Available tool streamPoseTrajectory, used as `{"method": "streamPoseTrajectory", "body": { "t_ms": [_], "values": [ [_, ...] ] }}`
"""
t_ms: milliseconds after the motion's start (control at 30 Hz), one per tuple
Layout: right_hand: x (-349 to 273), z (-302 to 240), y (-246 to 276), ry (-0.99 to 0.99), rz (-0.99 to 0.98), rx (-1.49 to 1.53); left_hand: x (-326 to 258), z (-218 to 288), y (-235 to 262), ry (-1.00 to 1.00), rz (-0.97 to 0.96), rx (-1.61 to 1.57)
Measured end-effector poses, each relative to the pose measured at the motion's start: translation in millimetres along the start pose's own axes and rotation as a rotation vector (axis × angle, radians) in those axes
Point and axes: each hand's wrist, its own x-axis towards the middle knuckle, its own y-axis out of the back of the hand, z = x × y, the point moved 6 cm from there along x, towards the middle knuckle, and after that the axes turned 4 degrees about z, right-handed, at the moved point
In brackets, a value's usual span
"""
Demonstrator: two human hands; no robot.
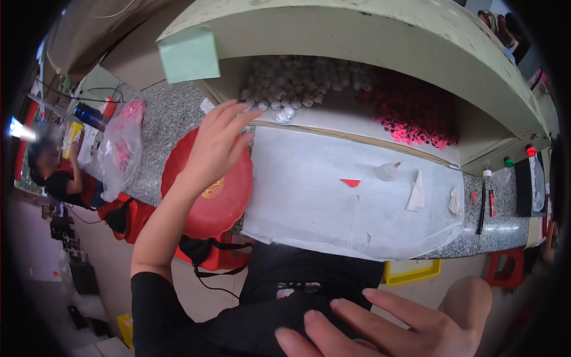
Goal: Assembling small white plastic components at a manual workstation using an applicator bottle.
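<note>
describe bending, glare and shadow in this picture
Head view: fisheye distortion bows the long pale-green shelf front, black vignetting rounds the corners; head view: a white glare spot sits far left; head view: shade darkens the rear of the heap of small pink pieces, the bare right hand appears large at the lower edge.

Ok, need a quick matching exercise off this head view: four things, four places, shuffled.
Things:
1. Left hand
2. White pieces
3. Pink pieces
4. Red triangle

Places:
A. Heaped toward the right under the cream shelf
B. Lying on the white sheet
C. Heaped toward the left under that shelf
D. Partly covering the red plate in this view

Pairs: 1-D, 2-C, 3-A, 4-B
</note>
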Motion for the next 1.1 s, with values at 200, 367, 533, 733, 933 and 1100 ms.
{"method": "streamPoseTrajectory", "body": {
  "t_ms": [200, 367, 533, 733, 933, 1100],
  "values": [
    [-23, 52, -19, -0.374, -0.151, 0.196, 143, 39, -159, -0.221, 0.002, -0.263],
    [-49, 202, -100, -0.745, 0.285, 0.293, 163, 16, -161, -0.030, 0.087, -0.652],
    [-58, 347, -148, -0.838, 0.693, -0.293, 171, 29, -149, -0.059, 0.061, -0.595],
    [-77, 324, -162, -0.796, 0.701, -0.230, 103, 52, -185, -0.218, 0.122, -0.205],
    [-85, 331, -162, -0.780, 0.623, -0.162, 111, 97, -206, 0.369, -0.078, -0.680],
    [-60, 353, -166, -0.742, 0.586, -0.097, 124, 95, -200, 0.154, -0.092, -0.661]
  ]
}}
